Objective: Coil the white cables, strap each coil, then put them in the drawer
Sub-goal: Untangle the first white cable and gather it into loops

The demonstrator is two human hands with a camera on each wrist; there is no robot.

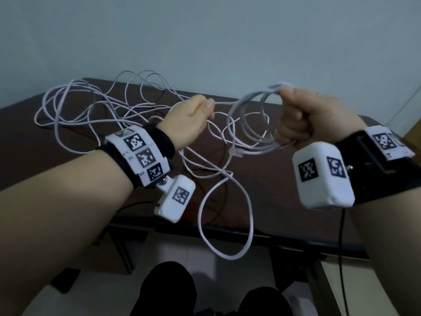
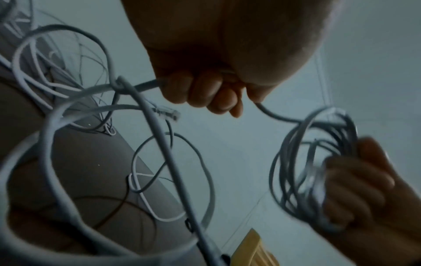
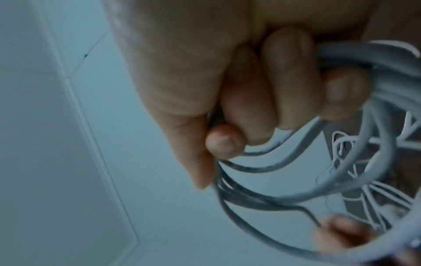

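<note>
My right hand (image 1: 303, 117) is raised above the dark table (image 1: 284, 179) and grips a coil of white cable (image 1: 248, 124) with several loops, its fingers curled round the bundle (image 3: 387, 75). My left hand (image 1: 193, 119) is to the left of the coil, fingers curled round the loose strand (image 2: 145, 84) that runs on into the coil (image 2: 314, 162). Behind the left hand, loose white cables (image 1: 95, 106) lie tangled over the table. One loop (image 1: 227, 215) hangs over the front edge. A clear plug (image 2: 166, 112) dangles near the left hand.
A pale wall rises behind the table. Under the front edge are the table's dark frame (image 1: 250, 236) and a pale floor. My dark-clad knees (image 1: 173, 290) show at the bottom. A black wire (image 1: 341, 247) hangs from the right wrist camera.
</note>
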